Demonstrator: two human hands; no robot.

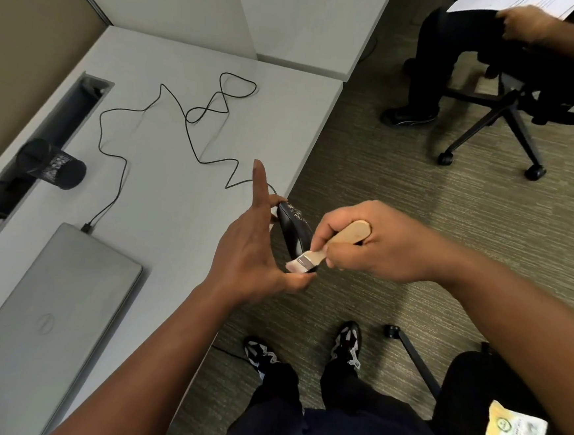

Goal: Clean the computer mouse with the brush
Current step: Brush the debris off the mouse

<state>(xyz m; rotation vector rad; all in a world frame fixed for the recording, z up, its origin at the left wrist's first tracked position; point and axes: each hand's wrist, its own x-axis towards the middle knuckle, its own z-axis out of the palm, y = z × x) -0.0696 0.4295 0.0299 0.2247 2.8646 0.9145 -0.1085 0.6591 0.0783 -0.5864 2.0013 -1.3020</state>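
Observation:
My left hand (252,249) holds a black wired computer mouse (293,230) tilted on its side, just off the desk's right edge, thumb at its lower end and index finger pointing straight up. My right hand (376,241) grips the wooden handle of a small paintbrush (324,251). Its metal ferrule and pale bristles press against the mouse's lower end near my left thumb. The mouse's thin black cable (186,123) snakes in loops across the desk.
On the grey desk (164,187) lie a closed silver laptop (47,318), a black mesh pen cup (51,164) on its side and a cable slot (43,150). Another person sits on an office chair (503,107) at the upper right. My feet stand on carpet below.

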